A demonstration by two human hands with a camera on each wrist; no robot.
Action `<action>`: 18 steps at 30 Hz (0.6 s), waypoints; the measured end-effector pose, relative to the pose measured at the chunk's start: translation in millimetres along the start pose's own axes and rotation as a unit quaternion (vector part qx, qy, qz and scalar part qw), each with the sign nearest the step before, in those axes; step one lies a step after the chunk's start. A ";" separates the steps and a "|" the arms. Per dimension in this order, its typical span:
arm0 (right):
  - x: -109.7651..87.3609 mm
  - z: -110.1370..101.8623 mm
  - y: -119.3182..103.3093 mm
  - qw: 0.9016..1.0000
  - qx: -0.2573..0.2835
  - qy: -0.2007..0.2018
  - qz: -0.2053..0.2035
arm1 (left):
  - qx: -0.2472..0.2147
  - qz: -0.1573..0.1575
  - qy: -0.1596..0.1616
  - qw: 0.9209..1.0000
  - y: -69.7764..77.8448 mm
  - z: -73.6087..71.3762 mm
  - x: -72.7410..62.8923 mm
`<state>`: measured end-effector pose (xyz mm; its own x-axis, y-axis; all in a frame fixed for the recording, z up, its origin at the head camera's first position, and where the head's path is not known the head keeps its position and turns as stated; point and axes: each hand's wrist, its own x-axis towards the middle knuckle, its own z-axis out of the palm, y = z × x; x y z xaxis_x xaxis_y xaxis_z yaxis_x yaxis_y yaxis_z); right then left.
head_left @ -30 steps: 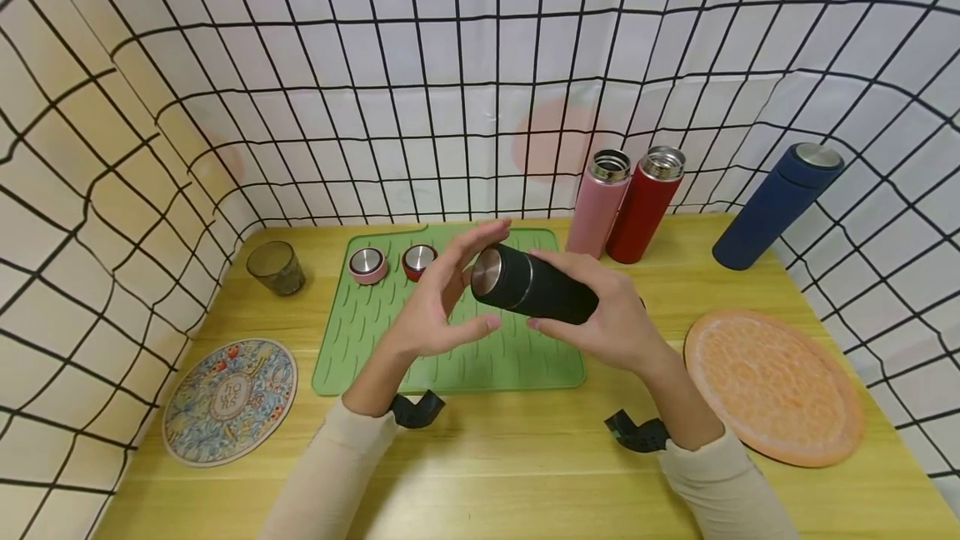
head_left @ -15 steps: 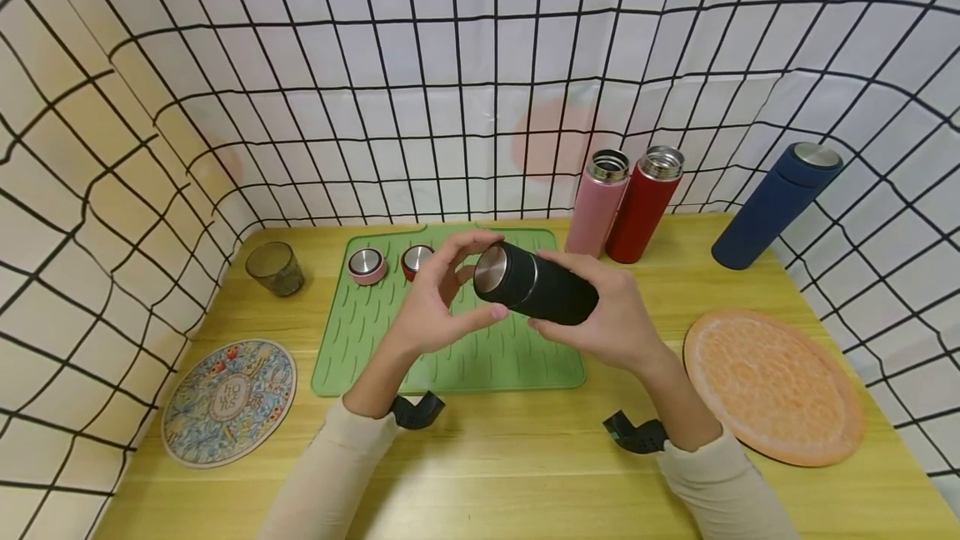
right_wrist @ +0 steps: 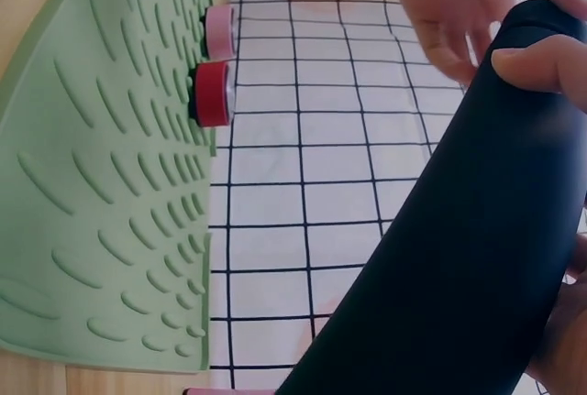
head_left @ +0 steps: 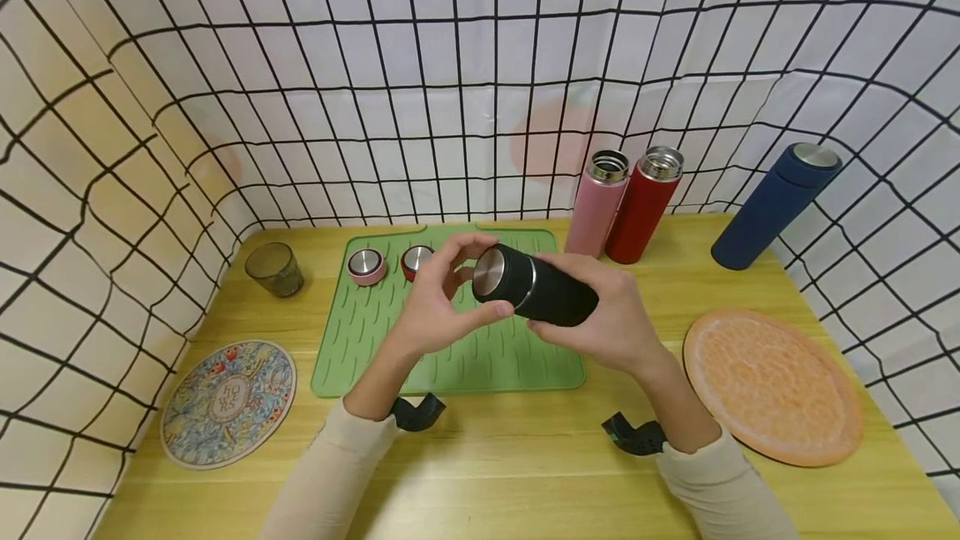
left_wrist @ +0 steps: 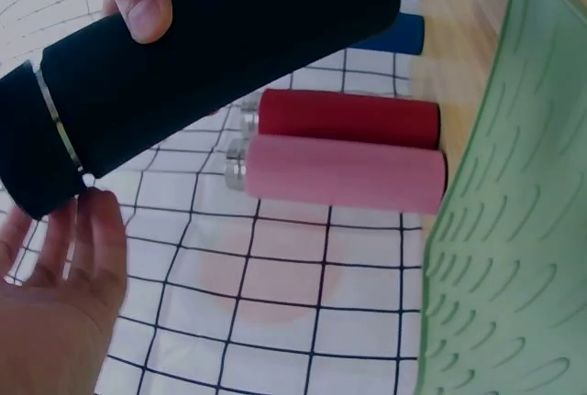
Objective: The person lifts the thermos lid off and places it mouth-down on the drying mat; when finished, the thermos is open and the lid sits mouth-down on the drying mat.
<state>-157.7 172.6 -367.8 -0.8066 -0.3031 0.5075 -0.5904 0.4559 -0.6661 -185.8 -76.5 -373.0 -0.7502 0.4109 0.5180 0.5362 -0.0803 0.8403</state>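
Note:
A black thermos bottle (head_left: pixel 562 290) is held tilted above the green mat, its silver-topped lid (head_left: pixel 491 272) facing left. My right hand (head_left: pixel 618 319) grips the bottle's body, thumb on one side and fingers on the other. With thumb and fingers my left hand (head_left: pixel 438 298) holds the lid; its fingertips are at the lid's edge in the left wrist view. A thin silver ring (left_wrist: pixel 57 120) shows between lid and body. On the mat lie a pink lid (head_left: pixel 367 267) and a red lid (head_left: pixel 416 262), the red one partly behind my left hand.
Behind the green mat (head_left: pixel 360 357) stand an uncapped pink bottle (head_left: pixel 596 211) and an uncapped red bottle (head_left: pixel 643 211). A capped blue bottle (head_left: pixel 772 211) is at the right. A glass (head_left: pixel 275 270) and patterned round mat (head_left: pixel 229 403) lie left, an orange round mat (head_left: pixel 772 390) right.
My left hand has closed in from beside the lid, and its thumb and fingers now hold it. The right hand keeps its grip on the bottle, nearly still.

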 end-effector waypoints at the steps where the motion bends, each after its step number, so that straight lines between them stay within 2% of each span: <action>1: 0.1 0.2 -0.2 1.000 0.000 -0.001 -0.003 | 0.005 -0.002 0.001 1.000 0.0 0.0 -0.1; 4: 0.1 0.2 -1.0 1.000 0.006 -0.008 -0.005 | -0.017 0.024 -0.036 0.999 0.8 -1.4 0.4; 7: -0.2 -0.6 -1.6 0.999 0.029 -0.019 0.002 | -0.072 0.068 -0.092 0.991 1.4 -3.3 1.7; 9: -0.4 -1.2 -2.1 0.999 0.041 -0.022 0.007 | -0.093 0.075 -0.106 0.987 2.0 -3.7 2.2; 12: -0.4 -1.3 -2.5 0.999 0.039 -0.019 0.006 | -0.084 0.047 -0.078 0.992 2.1 -2.6 1.8; 16: 0.0 -0.7 -3.1 1.000 0.018 -0.009 -0.004 | -0.034 -0.001 -0.028 0.999 1.4 1.1 0.6; 18: 0.1 -0.8 -3.5 1.000 0.015 -0.007 -0.004 | -0.025 0.001 -0.026 0.999 0.6 2.3 0.4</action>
<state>-155.7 171.6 -365.0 -0.8015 -0.3190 0.5058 -0.5980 0.4272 -0.6782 -185.0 -74.3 -372.7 -0.7270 0.4570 0.5124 0.5171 -0.1266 0.8465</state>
